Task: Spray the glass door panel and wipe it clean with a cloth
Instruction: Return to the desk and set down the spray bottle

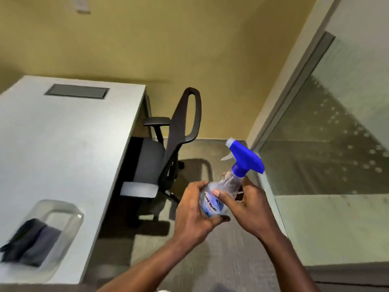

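Note:
A clear spray bottle (226, 186) with a blue trigger head is held upright between both hands, above the floor at centre. My left hand (192, 211) wraps its lower body from the left. My right hand (246, 204) grips it from the right, thumb across the label. The nozzle points left, away from the glass door panel (328, 144), which stands at the right and shows droplets or dots on its surface. A dark grey cloth (29, 242) lies in a clear plastic container (63, 232) on the white desk (63, 144) at the lower left.
A black office chair (168, 144) with a grey seat is tucked at the desk's right side, between desk and door. A yellow wall runs behind. The door frame (290, 81) slants up at the right. Grey carpet (210, 260) covers the floor below my arms.

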Demonstrator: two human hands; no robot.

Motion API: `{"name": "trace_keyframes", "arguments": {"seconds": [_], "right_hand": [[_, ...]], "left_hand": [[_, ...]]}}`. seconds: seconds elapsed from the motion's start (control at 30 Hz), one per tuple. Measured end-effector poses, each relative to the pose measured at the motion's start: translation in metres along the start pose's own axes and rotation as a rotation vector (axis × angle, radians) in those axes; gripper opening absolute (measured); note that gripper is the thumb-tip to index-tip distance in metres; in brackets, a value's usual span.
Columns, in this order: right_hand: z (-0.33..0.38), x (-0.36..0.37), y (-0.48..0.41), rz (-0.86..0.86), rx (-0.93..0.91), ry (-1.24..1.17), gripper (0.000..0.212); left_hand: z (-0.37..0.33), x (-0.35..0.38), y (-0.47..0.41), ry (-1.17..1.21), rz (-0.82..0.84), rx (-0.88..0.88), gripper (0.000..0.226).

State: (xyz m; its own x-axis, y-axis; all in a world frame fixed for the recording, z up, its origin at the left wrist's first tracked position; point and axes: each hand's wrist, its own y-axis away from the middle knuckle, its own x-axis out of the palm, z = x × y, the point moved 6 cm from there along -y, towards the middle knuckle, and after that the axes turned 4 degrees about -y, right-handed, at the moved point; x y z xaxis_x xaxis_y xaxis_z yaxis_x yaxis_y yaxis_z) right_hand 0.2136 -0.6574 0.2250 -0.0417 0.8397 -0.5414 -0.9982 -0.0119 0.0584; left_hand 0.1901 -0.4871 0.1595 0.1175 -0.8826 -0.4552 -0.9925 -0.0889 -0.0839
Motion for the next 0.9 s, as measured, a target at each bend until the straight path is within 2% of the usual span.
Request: {"name": "trace_keyframes", "arguments": {"seconds": [0.2, 0.43, 0.57, 0.67, 0.9], "right_hand": [[0.074, 0.120, -0.037, 0.161, -0.138, 0.067, 0.048], [0.137, 0.250, -0.075, 0.320, -0.267, 0.118, 0.065], [0.161, 0.321, -0.088, 0.402, -0.300, 0.136, 0.062], [0.174, 0.365, -0.096, 0.463, -0.310, 0.147, 0.060], [0.172, 0.451, -0.115, 0.560, -0.331, 0.144, 0.057]], "left_hand": [[0.068, -0.113, -0.017, -0.031, -0.160, -0.138, 0.088], [0.135, -0.218, -0.033, -0.144, -0.302, -0.239, 0.085], [0.174, -0.264, -0.034, -0.137, -0.373, -0.320, 0.077], [0.199, -0.289, -0.036, -0.184, -0.398, -0.412, 0.081], [0.242, -0.329, -0.037, -0.300, -0.333, -0.538, 0.094]]}}
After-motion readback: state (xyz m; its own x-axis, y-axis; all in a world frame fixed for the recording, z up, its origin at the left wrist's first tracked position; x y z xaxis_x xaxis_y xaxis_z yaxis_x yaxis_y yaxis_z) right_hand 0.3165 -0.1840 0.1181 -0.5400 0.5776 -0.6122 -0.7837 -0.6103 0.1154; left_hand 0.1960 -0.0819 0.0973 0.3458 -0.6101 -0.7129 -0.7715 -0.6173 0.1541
